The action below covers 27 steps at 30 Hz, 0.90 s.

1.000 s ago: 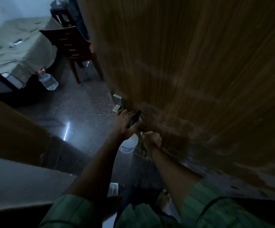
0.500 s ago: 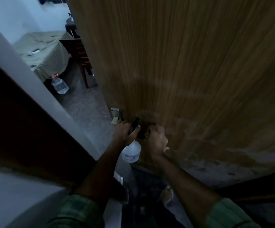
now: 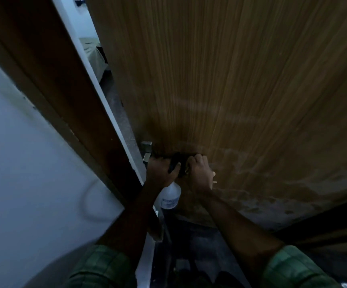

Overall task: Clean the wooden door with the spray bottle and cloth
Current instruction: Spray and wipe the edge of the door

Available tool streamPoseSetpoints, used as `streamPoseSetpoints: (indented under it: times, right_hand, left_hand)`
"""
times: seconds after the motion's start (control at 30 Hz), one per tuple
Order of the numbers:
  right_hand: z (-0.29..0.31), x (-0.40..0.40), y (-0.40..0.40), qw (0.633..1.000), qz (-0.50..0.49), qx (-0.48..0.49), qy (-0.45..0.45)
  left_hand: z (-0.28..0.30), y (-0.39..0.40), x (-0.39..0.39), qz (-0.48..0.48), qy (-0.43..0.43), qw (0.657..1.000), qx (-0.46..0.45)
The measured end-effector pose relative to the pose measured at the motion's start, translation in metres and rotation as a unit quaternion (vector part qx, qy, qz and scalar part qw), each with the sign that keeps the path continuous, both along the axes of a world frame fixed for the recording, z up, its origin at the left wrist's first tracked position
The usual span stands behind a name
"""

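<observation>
Low on the wooden door [image 3: 241, 90], near its latch edge, the left hand [image 3: 161, 173] grips the black trigger head of a white spray bottle [image 3: 169, 196], whose body hangs below the fist. Just beside it, the right hand [image 3: 199, 175] presses against the panel with fingers curled around something dark, probably the cloth, though I cannot tell. A metal latch plate [image 3: 147, 149] sits beside them, and the dark frame [image 3: 64, 104] stands left.
</observation>
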State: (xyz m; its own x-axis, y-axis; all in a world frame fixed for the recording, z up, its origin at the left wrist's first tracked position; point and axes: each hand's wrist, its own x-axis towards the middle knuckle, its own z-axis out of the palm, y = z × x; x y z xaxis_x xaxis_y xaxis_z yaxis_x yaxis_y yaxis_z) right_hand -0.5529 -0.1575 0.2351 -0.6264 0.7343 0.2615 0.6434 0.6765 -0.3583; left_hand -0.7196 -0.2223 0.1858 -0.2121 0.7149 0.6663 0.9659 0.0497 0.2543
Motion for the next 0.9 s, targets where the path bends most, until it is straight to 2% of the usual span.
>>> streamPoseSetpoints:
  times: [0.1, 0.27, 0.4, 0.6, 0.73, 0.9]
  right_hand:
    - [-0.004, 0.005, -0.003, 1.0, 0.01, -0.005, -0.014]
    - [-0.019, 0.016, -0.016, 0.999, 0.021, 0.022, 0.011]
    - [-0.026, 0.02, -0.032, 0.996, -0.01, 0.052, 0.069]
    - [-0.037, 0.031, -0.044, 0.996, 0.059, 0.012, 0.058]
    - [-0.033, 0.034, -0.045, 0.996, 0.052, 0.018, 0.066]
    - [-0.041, 0.043, -0.033, 0.998, 0.059, 0.031, -0.007]
  left_hand:
    - [-0.006, -0.011, 0.002, 0.036, -0.034, 0.998, -0.03]
    - [-0.009, -0.032, 0.021, 0.052, 0.061, 0.997, 0.0]
    - [-0.013, -0.049, 0.031, 0.063, 0.061, 0.996, 0.03]
    - [-0.004, -0.063, 0.044, 0.094, 0.032, 0.992, -0.073]
    - [0.0, -0.066, 0.046, 0.108, 0.003, 0.989, -0.098]
    - [-0.016, -0.067, 0.05, 0.136, -0.01, 0.979, -0.153]
